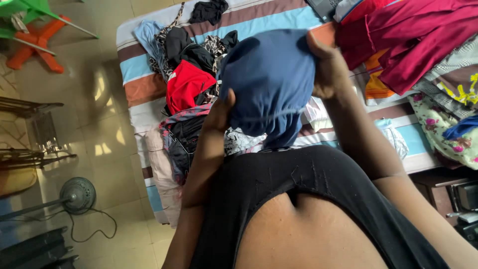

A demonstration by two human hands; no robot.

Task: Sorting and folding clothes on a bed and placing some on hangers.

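Right now I hold a blue garment [271, 82] up between both hands, above the striped bed sheet [279, 22] and in front of my chest; its long axis hangs down toward me. My left hand [219, 112] is closed on its lower left edge, my right hand [326, 67] grips the upper right edge, higher and farther out. Just left lies a red garment [186, 84] on a dark clothes pile; maroon cloth [413, 35] lies right. No packages or labels show.
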